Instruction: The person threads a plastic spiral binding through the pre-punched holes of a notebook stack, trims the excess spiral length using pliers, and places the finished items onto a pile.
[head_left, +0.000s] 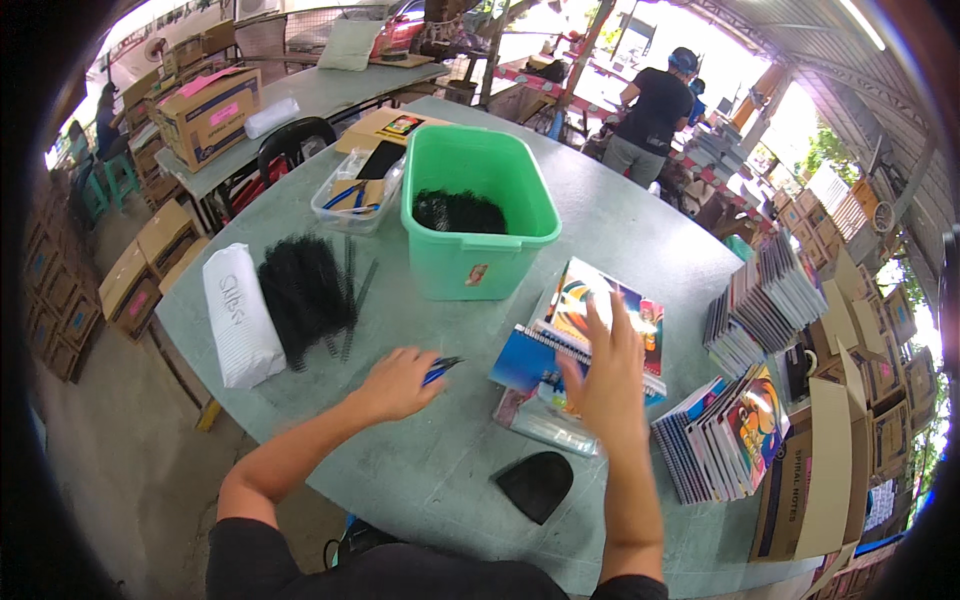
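My left hand (398,385) is closed around blue-handled pliers (440,369), their dark jaws pointing right above the table. Over a small pile of spiral notebooks (530,362) my right hand (612,370) hovers with its fingers spread, slightly blurred; whether it touches the top cover cannot be made out. The notebooks have bright, colourful covers and lie at differing angles. A clear plastic-looking packet (550,428) shows at the pile's near edge. Left of my left hand lies a heap of black spiral binding coils (305,290), a few of them loose beside it.
A green plastic bin (470,265) with black coils inside stands mid-table, beside a clear tub (352,205) of tools. A white wrapped package (243,315) lies left. Notebook stacks (715,440) and an open carton (815,480) are right. A black pad (538,486) lies near me. Another person (650,115) stands beyond.
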